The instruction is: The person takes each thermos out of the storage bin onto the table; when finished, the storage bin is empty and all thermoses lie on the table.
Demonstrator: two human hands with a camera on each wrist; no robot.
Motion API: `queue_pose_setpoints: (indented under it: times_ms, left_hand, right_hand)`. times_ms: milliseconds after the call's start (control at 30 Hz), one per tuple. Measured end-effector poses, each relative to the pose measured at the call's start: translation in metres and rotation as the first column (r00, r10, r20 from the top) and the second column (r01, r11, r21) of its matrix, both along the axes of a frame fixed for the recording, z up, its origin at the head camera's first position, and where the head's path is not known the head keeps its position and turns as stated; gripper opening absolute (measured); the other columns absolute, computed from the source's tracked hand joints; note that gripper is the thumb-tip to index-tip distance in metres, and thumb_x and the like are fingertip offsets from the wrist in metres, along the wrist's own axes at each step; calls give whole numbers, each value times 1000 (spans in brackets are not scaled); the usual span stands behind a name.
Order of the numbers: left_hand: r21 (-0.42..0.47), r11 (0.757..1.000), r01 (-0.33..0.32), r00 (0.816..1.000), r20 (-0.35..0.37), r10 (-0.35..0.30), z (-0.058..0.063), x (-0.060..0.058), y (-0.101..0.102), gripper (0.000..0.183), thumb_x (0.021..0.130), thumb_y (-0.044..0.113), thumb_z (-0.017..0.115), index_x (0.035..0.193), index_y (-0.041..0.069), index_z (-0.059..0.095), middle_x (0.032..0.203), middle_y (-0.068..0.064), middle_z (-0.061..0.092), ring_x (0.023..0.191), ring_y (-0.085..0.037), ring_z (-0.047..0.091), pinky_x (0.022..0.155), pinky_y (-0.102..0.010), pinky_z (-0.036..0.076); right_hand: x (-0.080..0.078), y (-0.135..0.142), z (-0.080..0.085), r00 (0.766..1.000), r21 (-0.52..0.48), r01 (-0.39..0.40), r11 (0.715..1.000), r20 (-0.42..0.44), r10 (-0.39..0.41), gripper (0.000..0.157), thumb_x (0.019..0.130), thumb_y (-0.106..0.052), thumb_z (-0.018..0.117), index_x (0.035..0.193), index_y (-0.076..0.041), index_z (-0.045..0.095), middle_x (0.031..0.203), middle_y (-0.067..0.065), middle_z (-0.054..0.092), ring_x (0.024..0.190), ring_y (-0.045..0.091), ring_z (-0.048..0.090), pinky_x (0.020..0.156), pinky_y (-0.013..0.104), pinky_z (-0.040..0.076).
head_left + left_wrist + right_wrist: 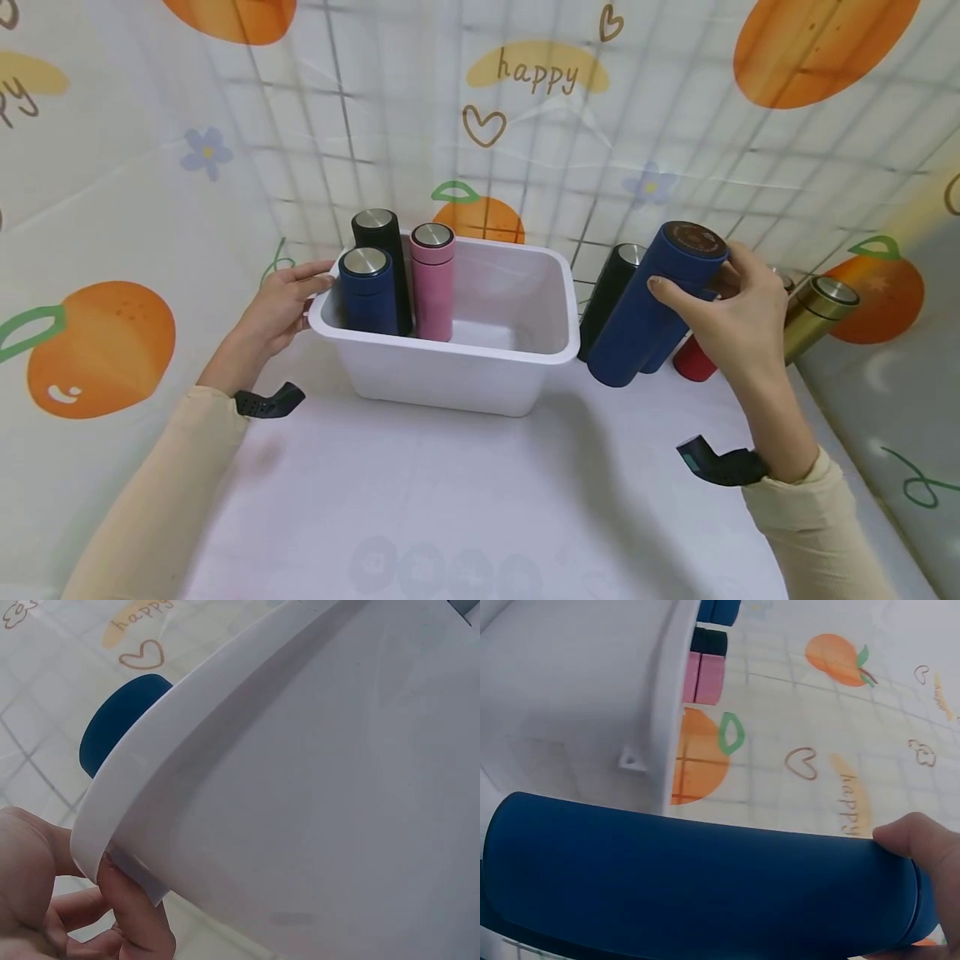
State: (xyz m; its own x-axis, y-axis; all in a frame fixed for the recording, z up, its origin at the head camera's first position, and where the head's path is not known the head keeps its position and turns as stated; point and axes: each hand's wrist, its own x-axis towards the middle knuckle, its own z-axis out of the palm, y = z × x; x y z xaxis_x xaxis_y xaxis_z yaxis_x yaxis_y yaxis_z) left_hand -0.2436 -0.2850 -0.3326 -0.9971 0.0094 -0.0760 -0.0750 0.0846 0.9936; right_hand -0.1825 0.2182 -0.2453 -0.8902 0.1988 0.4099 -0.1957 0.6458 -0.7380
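My right hand (738, 312) grips a large blue thermos bottle (641, 304) near its lid, thumb in front and fingers behind. It leans, lid to the upper right, to the right of a white plastic bin (450, 375). In the right wrist view the thumb presses the side of the blue bottle (697, 877). My left hand (281, 308) holds the bin's left end; the left wrist view shows fingers pinching its rim (112, 817). Inside the bin stand a shorter blue bottle (367, 292), a black bottle (386, 229) and a pink bottle (433, 287), grouped at the left.
Right of the bin, partly behind the held bottle, are a dark bottle (611, 287), another blue bottle (663, 346), a red bottle (693, 360) and a gold bottle (817, 312). A wire grid behind a printed curtain (405, 125) backs the white table (420, 483).
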Motion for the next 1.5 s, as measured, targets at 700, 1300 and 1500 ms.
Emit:
queue_pose_setpoints:
  times_ms: [700,1300,1500]
  left_hand:
    - [34,999,9,1000,11,-9,-3,-1,-1,54,104,20,56,153,4,39,128,-9,55,85,-13,65,69,-28,59]
    - [3,1000,-5,1000,5,5,-1,-1,0,52,104,21,54,152,6,41,130,-10,54,85,-13,64,70,-26,58]
    - [-21,1000,-9,1000,10,9,-1,-1,1,51,105,22,53,153,7,41,137,-13,50,87,-12,63,71,-25,58]
  right_hand:
    - [-35,14,-54,995,21,6,1000,102,-8,74,82,-51,78,141,-12,55,125,18,65,111,35,62,91,58,49]
    - [-41,8,-84,995,37,-19,999,103,16,74,80,-48,81,139,-10,56,123,17,65,111,34,61,92,55,50]
    - [-42,7,-92,995,28,-23,999,99,20,72,80,-46,83,137,-9,57,122,17,66,111,33,61,91,53,50]
